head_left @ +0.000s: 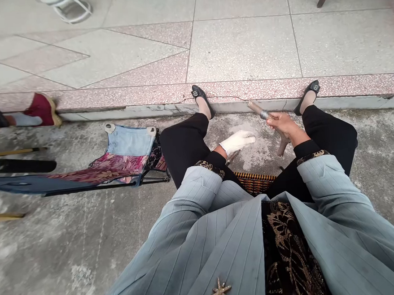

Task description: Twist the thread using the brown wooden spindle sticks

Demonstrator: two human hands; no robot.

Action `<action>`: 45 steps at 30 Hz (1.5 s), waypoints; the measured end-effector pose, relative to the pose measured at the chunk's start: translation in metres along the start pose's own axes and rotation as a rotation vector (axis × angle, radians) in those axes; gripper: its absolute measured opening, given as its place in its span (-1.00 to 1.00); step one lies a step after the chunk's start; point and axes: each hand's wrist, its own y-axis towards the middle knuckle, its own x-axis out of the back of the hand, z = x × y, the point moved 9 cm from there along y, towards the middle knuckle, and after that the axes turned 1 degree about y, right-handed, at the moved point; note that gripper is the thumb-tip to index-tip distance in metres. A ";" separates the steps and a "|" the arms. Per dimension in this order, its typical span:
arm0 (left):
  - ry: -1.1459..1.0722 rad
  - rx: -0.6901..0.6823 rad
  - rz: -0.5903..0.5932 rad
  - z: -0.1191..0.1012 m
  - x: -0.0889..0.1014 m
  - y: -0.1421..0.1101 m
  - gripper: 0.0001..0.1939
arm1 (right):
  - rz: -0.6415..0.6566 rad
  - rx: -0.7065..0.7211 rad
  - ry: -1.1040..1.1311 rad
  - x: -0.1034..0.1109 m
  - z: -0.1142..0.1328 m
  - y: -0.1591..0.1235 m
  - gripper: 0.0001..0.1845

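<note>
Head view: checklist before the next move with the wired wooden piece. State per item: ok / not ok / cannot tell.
1. Right hand has a closed grip on the wooden piece: ok.
2. Wire wrap present around the wood: ok.
3. Wrap tight, no slip: cannot tell.
4. Both hands gloved: not ok; left hand wears a white glove, right is bare.
5. Left hand free: cannot tell; its underside is hidden.
6. Hands apart: ok, floor shows between them.

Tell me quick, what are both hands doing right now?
Left hand: in a white glove; can't tell if it's holding anything.
Right hand: bare, closed around a forked stick with wire wrapped on it.
</note>
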 end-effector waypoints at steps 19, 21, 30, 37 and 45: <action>0.012 0.009 -0.113 0.001 0.024 0.003 -0.75 | 0.802 -0.003 -0.528 -0.065 -0.008 -0.036 -0.52; -0.082 0.021 -0.105 0.000 0.024 0.003 -0.71 | 0.859 0.018 -0.354 -0.067 0.006 -0.044 -0.43; -0.220 -0.046 -0.010 -0.018 0.006 -0.007 -0.52 | 0.034 0.193 0.315 0.008 0.036 -0.015 -0.49; -0.079 -0.038 0.091 -0.022 -0.012 -0.008 -0.51 | -0.147 0.032 -0.309 0.016 -0.001 0.006 -0.56; 0.015 -0.080 -0.089 -0.015 0.016 -0.004 -0.64 | 0.217 0.006 -0.891 -0.019 -0.019 0.003 -0.55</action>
